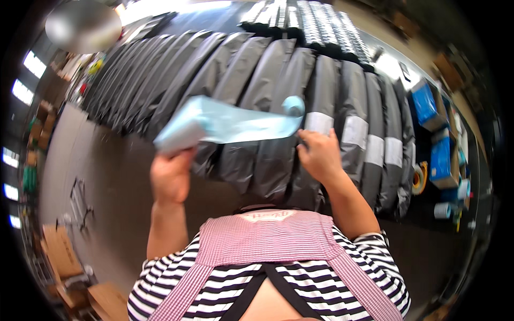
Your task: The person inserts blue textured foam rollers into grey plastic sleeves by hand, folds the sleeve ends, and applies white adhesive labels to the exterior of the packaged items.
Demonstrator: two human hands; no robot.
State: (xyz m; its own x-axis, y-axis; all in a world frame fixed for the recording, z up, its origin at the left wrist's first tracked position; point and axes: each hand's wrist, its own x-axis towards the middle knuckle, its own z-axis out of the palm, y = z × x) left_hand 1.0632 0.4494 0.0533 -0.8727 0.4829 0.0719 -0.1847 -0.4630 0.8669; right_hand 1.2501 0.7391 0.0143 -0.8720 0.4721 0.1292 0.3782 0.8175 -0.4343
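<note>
My left hand (171, 176) grips a stack of pale blue label sheets (184, 131), raised above the table. A long pale blue strip (251, 124) trails from the stack to the right and curls at its end. My right hand (320, 155) presses flat on a white label (319, 123) on one of the dark grey mailer bags (278, 155). Several such bags lie overlapped in a long row across the table; three bags further right carry white labels (355, 131).
Blue-wrapped boxes (428, 104) and tape rolls (420, 179) sit at the right end. Flattened cardboard (61, 251) lies on the floor at lower left, beside a metal trolley frame (77, 200). More dark packages (321, 27) are stacked at the top.
</note>
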